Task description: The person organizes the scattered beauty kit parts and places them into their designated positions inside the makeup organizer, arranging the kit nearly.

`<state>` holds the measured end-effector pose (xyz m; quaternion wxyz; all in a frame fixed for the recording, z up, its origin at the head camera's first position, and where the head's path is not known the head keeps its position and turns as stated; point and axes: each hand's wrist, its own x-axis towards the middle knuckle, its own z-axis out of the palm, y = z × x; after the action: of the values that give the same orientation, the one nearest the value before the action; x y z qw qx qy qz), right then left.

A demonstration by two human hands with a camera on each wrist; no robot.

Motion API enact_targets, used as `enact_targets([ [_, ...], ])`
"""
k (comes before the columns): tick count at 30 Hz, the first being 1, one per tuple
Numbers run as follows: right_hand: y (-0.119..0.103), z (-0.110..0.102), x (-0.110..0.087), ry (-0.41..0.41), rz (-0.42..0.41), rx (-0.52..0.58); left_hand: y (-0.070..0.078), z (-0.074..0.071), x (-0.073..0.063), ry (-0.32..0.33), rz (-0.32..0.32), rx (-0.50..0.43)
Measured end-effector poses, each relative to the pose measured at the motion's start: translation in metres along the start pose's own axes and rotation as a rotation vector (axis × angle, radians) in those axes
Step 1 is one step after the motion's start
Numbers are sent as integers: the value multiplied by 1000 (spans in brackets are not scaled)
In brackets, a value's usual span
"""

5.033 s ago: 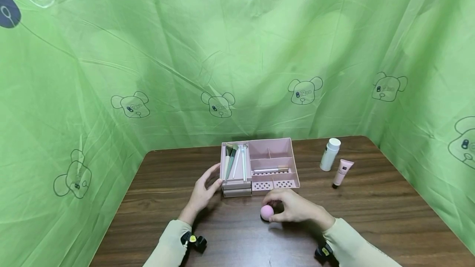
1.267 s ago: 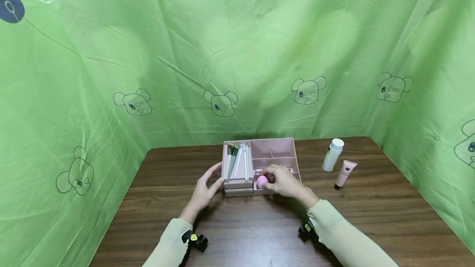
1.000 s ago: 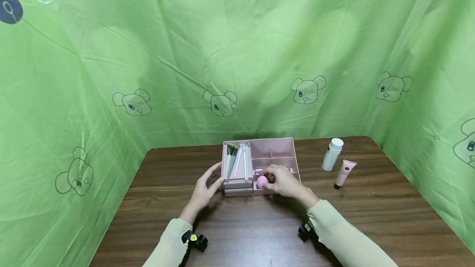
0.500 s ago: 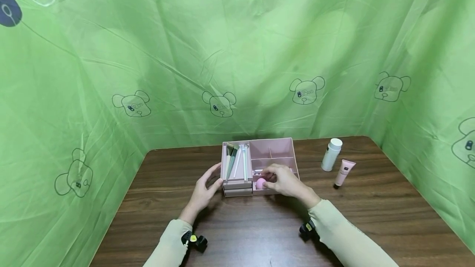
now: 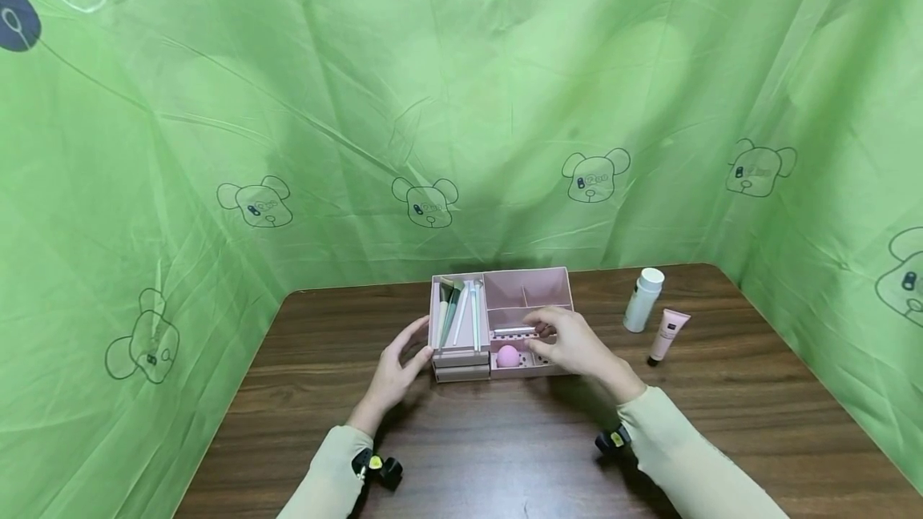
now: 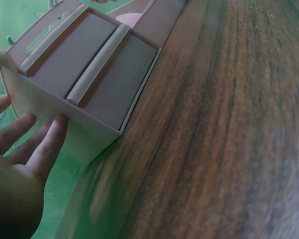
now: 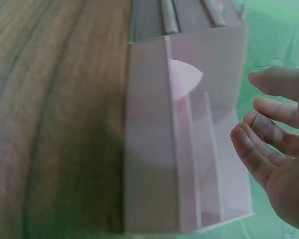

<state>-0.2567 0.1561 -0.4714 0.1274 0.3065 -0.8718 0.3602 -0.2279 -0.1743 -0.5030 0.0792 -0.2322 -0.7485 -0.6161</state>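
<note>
A pink makeup organizer (image 5: 546, 285) stands at the back middle of the table. Against its left side rest the relaxed fingers of my left hand (image 5: 392, 372), with the two drawers (image 6: 112, 79) beside them in the left wrist view. My right hand (image 5: 574, 345) hovers over the right half, fingers apart and holding nothing, as the right wrist view also shows. A round pink makeup sponge (image 5: 508, 356) sits in the front compartment, left of that hand. Behind the sponge lies a slim silvery stick (image 5: 513, 331), its right end hidden by my fingers. Several makeup brushes (image 5: 460, 315) fill the left top tray.
To the right of the organizer stand a white bottle (image 5: 643, 300) and a small pink tube (image 5: 668, 336) with a black cap. The brown wooden table (image 5: 461, 455) reaches toward me. A green cloth (image 5: 490, 118) hangs behind it and along both sides.
The right hand carried the sponge from the table into the organizer's front compartment, let it go, and moved a little to the right and up. The left hand has stayed at the organizer's side.
</note>
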Motion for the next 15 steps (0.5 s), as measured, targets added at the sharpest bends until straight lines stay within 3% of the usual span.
enact_targets([
  [8, -7, -29, -4, 71, 42, 12, -2, 0, 0, 0, 16, 15],
  [15, -4, -47, -8, 156, 28, -34, 1, -1, 0, -3, 13, 25],
])
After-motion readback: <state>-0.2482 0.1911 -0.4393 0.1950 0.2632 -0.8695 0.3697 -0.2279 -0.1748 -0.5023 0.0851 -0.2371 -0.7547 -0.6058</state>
